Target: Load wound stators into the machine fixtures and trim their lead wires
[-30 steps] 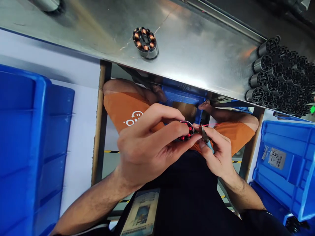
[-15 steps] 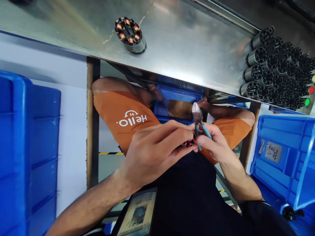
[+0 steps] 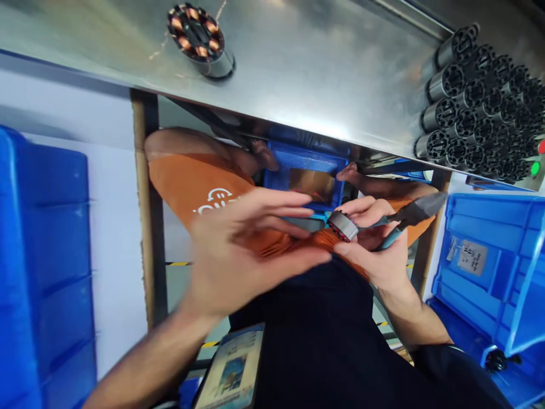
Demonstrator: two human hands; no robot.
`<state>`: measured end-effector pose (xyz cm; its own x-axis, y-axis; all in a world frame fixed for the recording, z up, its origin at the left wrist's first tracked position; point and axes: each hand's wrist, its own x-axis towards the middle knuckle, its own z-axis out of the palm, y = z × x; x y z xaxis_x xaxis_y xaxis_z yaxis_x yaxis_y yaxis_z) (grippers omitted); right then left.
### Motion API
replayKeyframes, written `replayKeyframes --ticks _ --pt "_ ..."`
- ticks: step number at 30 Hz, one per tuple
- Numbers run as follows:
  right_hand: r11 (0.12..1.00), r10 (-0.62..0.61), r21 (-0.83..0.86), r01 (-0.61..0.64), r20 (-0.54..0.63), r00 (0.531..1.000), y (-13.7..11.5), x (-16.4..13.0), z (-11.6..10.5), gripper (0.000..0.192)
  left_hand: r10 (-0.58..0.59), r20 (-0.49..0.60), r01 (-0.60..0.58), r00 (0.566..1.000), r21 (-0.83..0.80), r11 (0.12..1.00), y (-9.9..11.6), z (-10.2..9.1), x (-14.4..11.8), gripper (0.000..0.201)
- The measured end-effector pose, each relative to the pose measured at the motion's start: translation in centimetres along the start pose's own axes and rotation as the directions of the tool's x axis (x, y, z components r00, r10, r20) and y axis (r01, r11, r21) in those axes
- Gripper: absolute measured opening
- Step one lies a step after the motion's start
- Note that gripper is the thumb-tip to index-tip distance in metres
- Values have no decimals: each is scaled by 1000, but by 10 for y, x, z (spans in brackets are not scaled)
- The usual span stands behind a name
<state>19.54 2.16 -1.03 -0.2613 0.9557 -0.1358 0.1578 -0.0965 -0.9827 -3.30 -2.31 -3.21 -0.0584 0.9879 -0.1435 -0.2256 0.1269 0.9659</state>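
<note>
While pliers (image 3: 416,211) jut rightward, cylinders (image 3: 473,92) cluster on the bench (image 3: 323,71).

The table (image 3: 306,68) spans the frame's top, with one core (image 3: 201,42) on it at upper left, clustered cores (image 3: 481,108) at upper right. A bin (image 3: 55,255) sits far left, a crate (image 3: 502,267) far right; between them, a ring-shaped part (image 3: 344,226) and pliers (image 3: 413,213) are in the right hand (image 3: 380,262).

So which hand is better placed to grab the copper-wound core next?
Likely the left hand: open, empty and nearer the copper-wound core. The right hand holds a second core and the pliers.
</note>
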Motion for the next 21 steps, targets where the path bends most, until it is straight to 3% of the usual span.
replayKeyframes --ticks 3,5,12,21 --pt "991 -86 -105 84 -14 996 -2 0 3 30 -92 67 103 993 -183 978 4 33 9 53" --pt "986 -120 -113 121 21 993 -3 0 -4 31 -106 69 119 992 -233 965 6 42 13 44" --pt "995 4 -102 8 115 993 -4 4 -28 46 -55 180 74 982 -100 992 10 35 16 37" --pt "999 -18 -35 24 152 988 -8 9 -27 8 -48 223 47 974 9 999 6 41 15 31"
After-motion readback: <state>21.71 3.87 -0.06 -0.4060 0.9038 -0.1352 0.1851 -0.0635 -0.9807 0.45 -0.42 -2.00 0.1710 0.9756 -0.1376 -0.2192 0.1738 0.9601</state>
